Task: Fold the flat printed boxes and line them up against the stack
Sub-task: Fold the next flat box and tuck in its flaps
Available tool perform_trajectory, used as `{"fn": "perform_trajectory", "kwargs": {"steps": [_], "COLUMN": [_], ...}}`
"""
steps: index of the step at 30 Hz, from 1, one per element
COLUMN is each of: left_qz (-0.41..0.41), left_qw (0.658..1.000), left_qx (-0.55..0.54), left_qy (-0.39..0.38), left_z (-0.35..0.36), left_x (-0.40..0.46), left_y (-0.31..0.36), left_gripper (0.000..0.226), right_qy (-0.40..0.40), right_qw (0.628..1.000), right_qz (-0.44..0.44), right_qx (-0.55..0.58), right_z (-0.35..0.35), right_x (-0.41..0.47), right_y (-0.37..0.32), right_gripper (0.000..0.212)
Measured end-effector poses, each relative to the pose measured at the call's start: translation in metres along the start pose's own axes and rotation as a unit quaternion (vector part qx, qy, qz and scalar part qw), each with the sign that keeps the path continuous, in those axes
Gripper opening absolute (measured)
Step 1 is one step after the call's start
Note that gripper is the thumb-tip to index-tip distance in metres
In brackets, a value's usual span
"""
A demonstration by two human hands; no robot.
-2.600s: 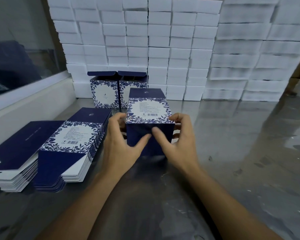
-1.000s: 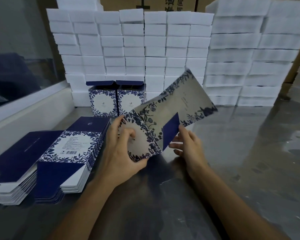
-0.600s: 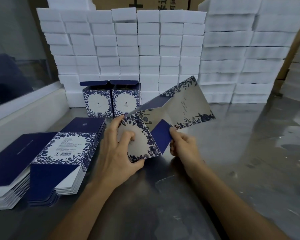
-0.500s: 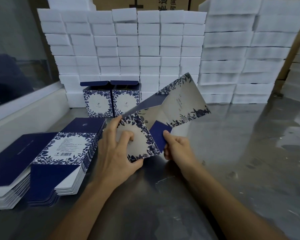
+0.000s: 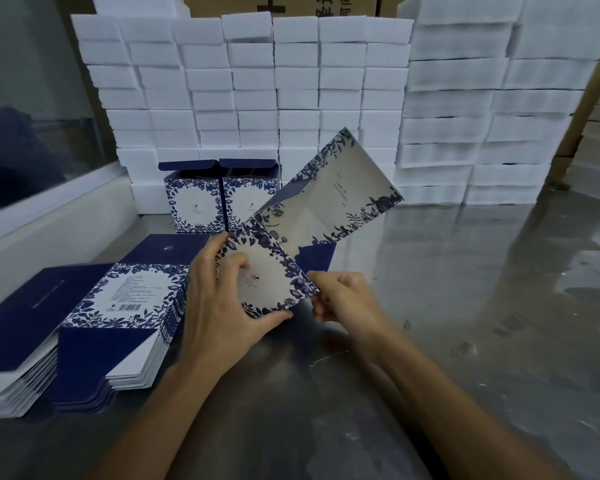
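Observation:
A blue-and-white floral printed box [image 5: 329,199] is tipped on its side above the table, its open bottom toward me, one dark blue flap showing. My left hand [image 5: 219,306] grips its near white panel, thumb under the edge and fingers on the face. My right hand [image 5: 343,299] pinches the panel's right corner from below. Two folded boxes [image 5: 222,206] stand upright side by side against the white stack [image 5: 257,91]. Flat printed boxes [image 5: 118,306] lie piled at the left.
A second pile of flat dark blue blanks [image 5: 18,323] lies at the far left. More white stacks [image 5: 492,109] fill the back right. A white ledge with glass [image 5: 49,209] borders the left. The shiny metal table [image 5: 465,306] spreads to the right.
The box was lifted off the table and turned on its side. In the last second my right hand slid from the blue flap down to the near panel's corner.

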State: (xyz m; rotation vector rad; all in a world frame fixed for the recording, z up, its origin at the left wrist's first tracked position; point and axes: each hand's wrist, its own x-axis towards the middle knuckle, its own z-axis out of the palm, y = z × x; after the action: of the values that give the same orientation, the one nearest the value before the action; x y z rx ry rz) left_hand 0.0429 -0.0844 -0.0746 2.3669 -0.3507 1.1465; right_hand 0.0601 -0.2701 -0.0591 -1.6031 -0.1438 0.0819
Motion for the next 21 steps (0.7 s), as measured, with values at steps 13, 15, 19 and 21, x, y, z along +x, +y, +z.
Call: {"fn": "perform_trajectory", "kwargs": {"steps": [13, 15, 19, 21], "left_qz": [-0.130, -0.130, -0.110, -0.095], "left_qw": [0.952, 0.939, 0.924, 0.944], "left_qx": [-0.276, -0.318, -0.349, -0.291], "left_qy": [0.009, -0.015, -0.107, -0.122], "left_z": [0.000, -0.001, 0.000, 0.000], "left_x": [0.001, 0.000, -0.004, -0.005], "left_y": [0.011, 0.014, 0.027, 0.029], "left_gripper": [0.072, 0.073, 0.086, 0.080], "right_qy": [0.037, 0.058, 0.096, 0.113], "right_qw": [0.973, 0.976, 0.983, 0.981], "right_qz": [0.078, 0.040, -0.055, -0.094], "right_qx": [0.212, 0.206, 0.148, 0.126], "right_z": [0.005, 0.001, -0.012, -0.014], "right_x": [0.001, 0.001, 0.002, 0.001], "right_y": [-0.005, -0.008, -0.016, -0.020], "right_gripper": [0.057, 0.046, 0.033, 0.017]}}
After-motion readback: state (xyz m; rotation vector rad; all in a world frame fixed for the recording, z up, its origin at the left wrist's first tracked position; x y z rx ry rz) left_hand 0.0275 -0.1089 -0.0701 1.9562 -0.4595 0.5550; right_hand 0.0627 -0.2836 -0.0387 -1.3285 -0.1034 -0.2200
